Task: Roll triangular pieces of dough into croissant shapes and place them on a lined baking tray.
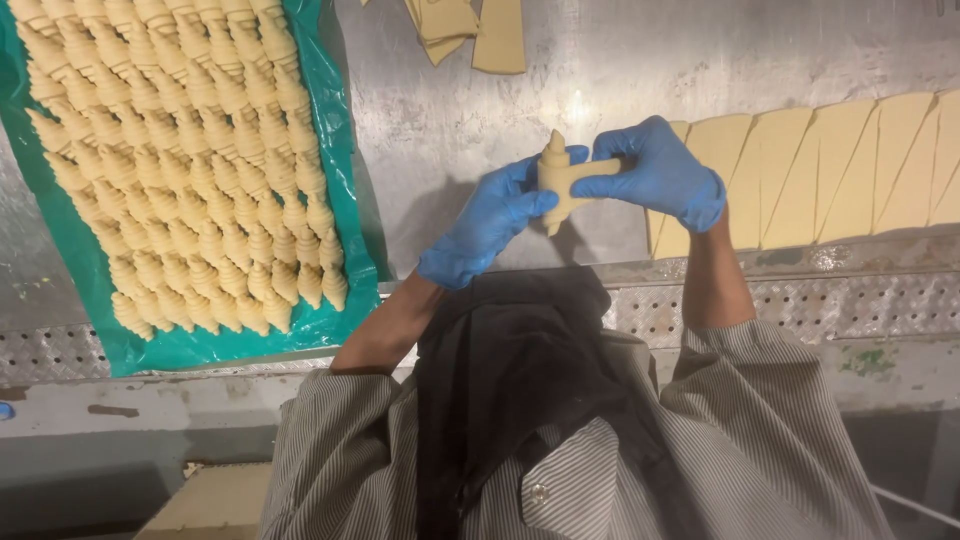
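Note:
Both my hands wear blue gloves and hold one piece of pale dough (pixel 556 178) above the steel table (pixel 450 120). My left hand (pixel 490 222) grips the rolled, croissant-shaped part from below left. My right hand (pixel 660 172) pinches the flat tail of the same piece from the right. The dough's pointed tip sticks up between the two hands.
A green plastic sheet (pixel 340 130) on the left carries several rows of shaped raw croissants (pixel 190 150). A strip of cut dough triangles (pixel 840 165) lies along the right. More dough pieces (pixel 470 30) sit at the top. A ribbed metal table edge (pixel 850 300) runs in front of me.

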